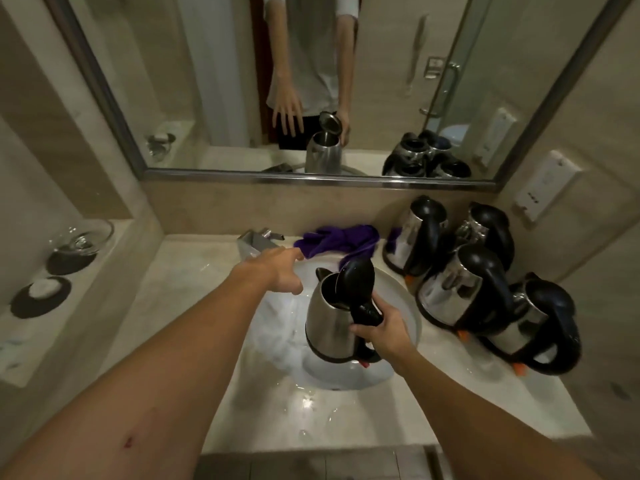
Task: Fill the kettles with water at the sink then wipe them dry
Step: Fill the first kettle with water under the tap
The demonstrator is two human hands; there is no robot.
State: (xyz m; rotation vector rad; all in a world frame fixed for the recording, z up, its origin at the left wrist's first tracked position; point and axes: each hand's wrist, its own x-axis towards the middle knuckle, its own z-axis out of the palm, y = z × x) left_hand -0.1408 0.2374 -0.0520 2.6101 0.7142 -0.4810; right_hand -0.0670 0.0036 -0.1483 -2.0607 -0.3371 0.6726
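A wide mirror (311,81) runs along the back wall above the counter (194,289), a pale stone top that is wet and glossy along its front edge. Sunk in the counter's middle is the white sink (408,303), with the tap (258,242) at its back left rim. Four more kettles (450,289) stand bunched at the counter's right end, touching or nearly so, lids down, black handles turned to the right. The kettle (327,320) now in hand is held over the sink, tilted a little to the left, its lid (356,277) flipped up so the mouth is open below and right of the tap. The right hand (382,332) is wrapped round its black handle, which is the sensible hold: the steel body looks smooth and likely slick once wet, and the kettle will probably grow much heavier as it fills, so a firm full-hand grip seems wanted. The left hand (280,271) is stretched out with fingers loose and holding nothing, just beside the tap, apparently going for it; I cannot tell whether it touches. No water is seen running. A purple cloth (339,240) lies crumpled at the back edge behind the sink, soft and handy for the drying. A glass dish (83,237) sits on the left ledge.
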